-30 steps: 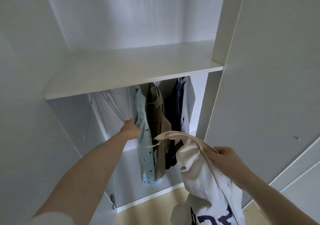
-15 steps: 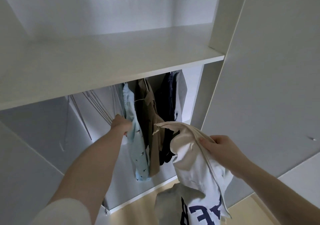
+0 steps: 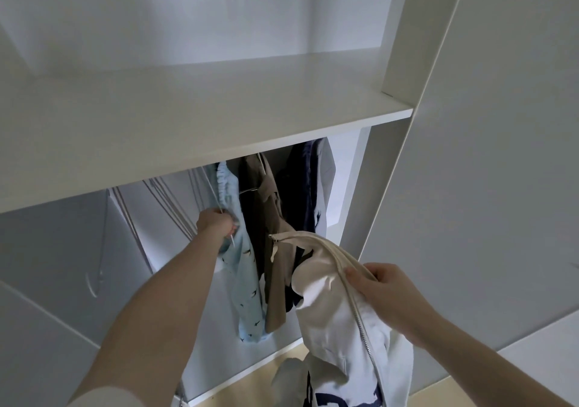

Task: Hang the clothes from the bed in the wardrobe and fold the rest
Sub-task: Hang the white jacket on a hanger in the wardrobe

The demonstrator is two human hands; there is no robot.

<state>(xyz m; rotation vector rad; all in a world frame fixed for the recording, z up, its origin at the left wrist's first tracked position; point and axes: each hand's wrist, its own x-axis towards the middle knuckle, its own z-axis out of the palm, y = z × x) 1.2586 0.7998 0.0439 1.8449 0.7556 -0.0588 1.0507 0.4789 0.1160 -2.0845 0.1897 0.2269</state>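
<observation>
My left hand [image 3: 216, 224] reaches into the white wardrobe under its shelf [image 3: 200, 124] and grips a thin wire hanger [image 3: 219, 201] next to a hanging light blue garment [image 3: 242, 265]. My right hand [image 3: 383, 293] holds a cream and white zip jacket [image 3: 338, 322] by its zipper edge; it hangs down in front of the wardrobe, with dark blue lettering low on it. A brown garment [image 3: 269, 218] and a dark navy one [image 3: 300, 193] hang to the right of the blue one. The rail itself is hidden by the shelf.
Several empty wire hangers [image 3: 169, 199] hang to the left of my left hand. The open wardrobe door [image 3: 501, 156] stands close on the right. Light wooden floor [image 3: 257, 384] shows below the wardrobe base.
My left hand has closed around a wire hanger beside the blue garment. The right hand keeps holding the jacket, and my view has moved closer under the shelf.
</observation>
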